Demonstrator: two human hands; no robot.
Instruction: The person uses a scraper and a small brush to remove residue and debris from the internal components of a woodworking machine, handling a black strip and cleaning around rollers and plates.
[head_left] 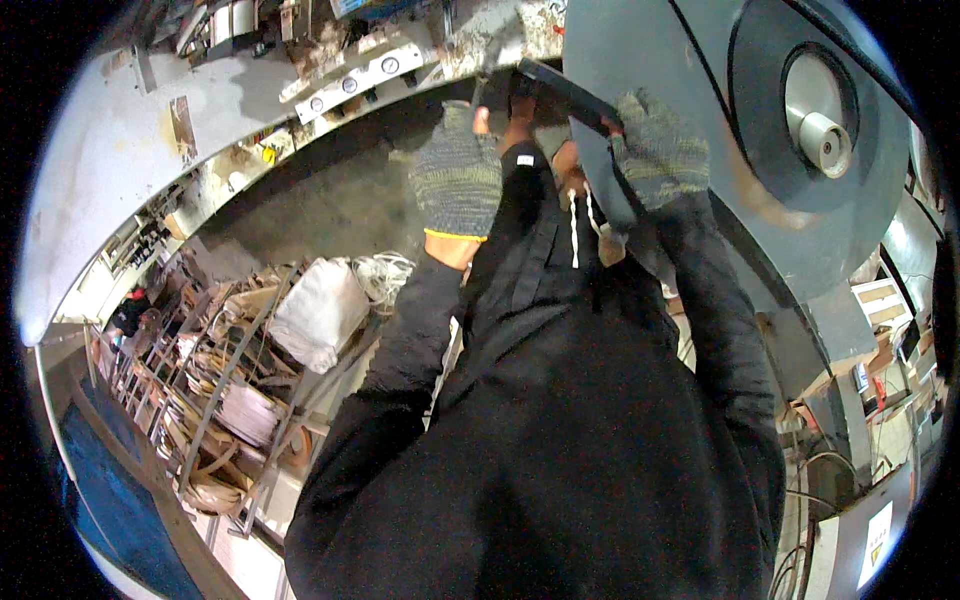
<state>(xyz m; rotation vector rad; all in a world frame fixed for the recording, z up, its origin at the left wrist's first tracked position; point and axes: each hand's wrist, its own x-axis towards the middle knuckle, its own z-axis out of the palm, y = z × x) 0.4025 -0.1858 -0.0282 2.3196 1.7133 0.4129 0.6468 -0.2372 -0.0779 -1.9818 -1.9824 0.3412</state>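
My left hand (457, 175), in a grey knit glove with a yellow cuff edge, is raised near the bench edge. A bare thumb tip sticks out of the glove. Its fingers are closed on a thin dark rod (487, 75), whose far end is blurred. My right hand (660, 150), in a matching glove, grips one end of a dark flat bar (565, 92). From there the bar slants up and left toward the left hand, without reaching it. Most of the right fingers are hidden behind the glove's back.
A large grey machine with a round hub (822, 140) stands close on the right. A pale curved bench (240, 95) with a gauge panel (362, 80) runs along the far left. A metal rack (215, 400) full of scraps and a white sack (320, 312) stand at left.
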